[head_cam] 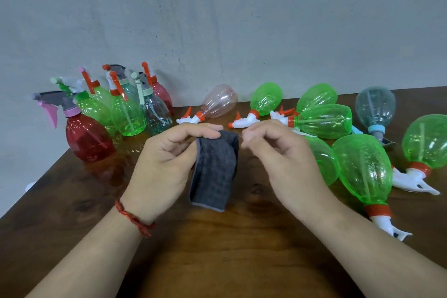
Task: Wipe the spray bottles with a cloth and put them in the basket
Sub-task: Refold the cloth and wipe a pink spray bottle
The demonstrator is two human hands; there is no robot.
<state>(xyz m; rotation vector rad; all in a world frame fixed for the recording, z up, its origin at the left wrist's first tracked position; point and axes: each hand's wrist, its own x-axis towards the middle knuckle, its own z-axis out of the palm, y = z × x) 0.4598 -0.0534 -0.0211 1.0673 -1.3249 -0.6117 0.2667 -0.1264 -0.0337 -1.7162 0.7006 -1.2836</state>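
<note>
Brown wood-grain desk (217, 254) runs up to a plain grey wall (217, 19). Over the middle of the desk, the left hand (164, 164) pinches the upper left edge of a dark grey cloth (215, 172) between thumb and forefinger, and the folded cloth hangs down with its lower edge at the desk top. The right hand (278, 159) sits just beside the cloth's upper right corner with its fingers curled in. The fingertips meet that corner, but I cannot tell whether they actually grip it. A red thread bracelet (135, 218) circles the left wrist.

At the far left corner a cluster of spray bottles stands upright, fronted by a red bottle (89, 138) with a pink collar, with a green upright bottle (127, 116) behind it. Along the far edge and toward the right edge, more bottles lie on their sides: a pale pink bottle (219, 101), a blue-grey bottle (375, 106), and a large green bottle (362, 169) just beside the right forearm.
</note>
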